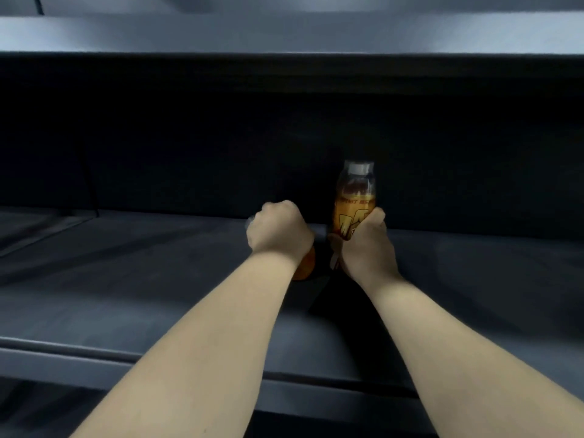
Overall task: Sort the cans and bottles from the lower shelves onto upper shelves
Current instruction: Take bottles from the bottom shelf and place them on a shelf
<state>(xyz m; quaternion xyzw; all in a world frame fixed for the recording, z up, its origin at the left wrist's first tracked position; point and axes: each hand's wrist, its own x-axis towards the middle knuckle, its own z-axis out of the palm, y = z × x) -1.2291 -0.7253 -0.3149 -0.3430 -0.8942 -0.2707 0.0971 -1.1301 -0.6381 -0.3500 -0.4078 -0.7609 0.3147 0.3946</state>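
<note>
Right bottle point(354, 197): clear plastic, rounded shoulders, pale screw cap, amber liquid. It is upright at the back of the dark shelf point(158, 279), near the middle. An orange wrap label carries a band of dark lettering and larger yellow graphics below; blur makes the writing illegible and no brand can be confirmed. The right hand point(366, 248) grips its lower half, thumb up the label's right side, and hides the base, so contact with the shelf cannot be told.

Left bottle point(305, 263): only a rounded orange end shows below the wrist. A small pale, clear part protrudes past the left hand point(278, 229) on its far left. The body and label are hidden. The fingers point(278, 208) are curled tightly round it in a fist.

The two bottles sit just beside each other, with a dark gap between them.

The shelf surface is matt dark grey and smooth, with a rounded front rail point(94, 368). The back wall is in deep shadow. The pale underside of the upper shelf point(284, 33) spans the top.
</note>
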